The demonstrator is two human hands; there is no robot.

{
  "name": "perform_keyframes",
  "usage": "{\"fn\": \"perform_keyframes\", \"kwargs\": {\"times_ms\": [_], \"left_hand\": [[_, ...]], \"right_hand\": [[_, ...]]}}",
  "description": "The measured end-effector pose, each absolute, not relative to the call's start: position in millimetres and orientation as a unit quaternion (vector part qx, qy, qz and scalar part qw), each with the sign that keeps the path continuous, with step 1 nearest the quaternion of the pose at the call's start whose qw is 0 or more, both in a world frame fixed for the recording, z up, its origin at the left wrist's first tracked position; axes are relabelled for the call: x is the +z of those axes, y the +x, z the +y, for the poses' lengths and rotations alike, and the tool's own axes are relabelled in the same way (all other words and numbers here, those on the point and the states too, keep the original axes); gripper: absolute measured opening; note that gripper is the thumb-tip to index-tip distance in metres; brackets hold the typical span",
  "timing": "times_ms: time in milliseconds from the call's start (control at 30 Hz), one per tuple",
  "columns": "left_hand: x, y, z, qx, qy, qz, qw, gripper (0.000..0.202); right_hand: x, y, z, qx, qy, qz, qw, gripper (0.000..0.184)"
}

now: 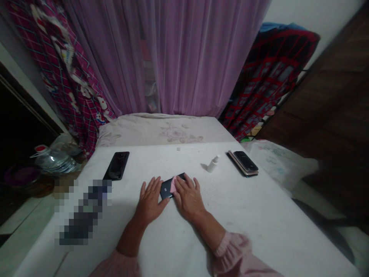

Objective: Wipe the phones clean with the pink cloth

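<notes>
A dark phone (166,189) lies flat on the white table (259,215) in front of me. My left hand (150,200) rests beside its left end, fingers stretched flat, thumb against the phone's edge. My right hand (188,196) lies over the phone's right half, fingers flat, pressing a small pink cloth (173,185) onto its face. Both wrists show pink sleeves.
Another black phone (117,165) lies at the left of the table. A small white spray bottle (213,164) stands to the right, and a stack of two phones (244,162) beyond it. A blurred-out patch (83,211) covers the near left. Purple curtains (184,57) hang behind.
</notes>
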State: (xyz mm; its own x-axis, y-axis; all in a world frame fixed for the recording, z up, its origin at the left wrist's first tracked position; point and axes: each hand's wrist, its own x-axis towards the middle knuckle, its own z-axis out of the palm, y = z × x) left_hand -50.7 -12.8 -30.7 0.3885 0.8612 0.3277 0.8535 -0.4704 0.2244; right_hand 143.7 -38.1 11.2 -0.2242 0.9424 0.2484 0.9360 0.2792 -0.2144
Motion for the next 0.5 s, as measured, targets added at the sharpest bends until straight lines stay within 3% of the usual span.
{"fn": "perform_keyframes", "kwargs": {"times_ms": [500], "left_hand": [[-33, -52, -12, 0.199, 0.837, 0.509, 0.011, 0.057]], "right_hand": [[8, 142, -37, 0.001, -0.595, -0.785, 0.170, 0.049]]}}
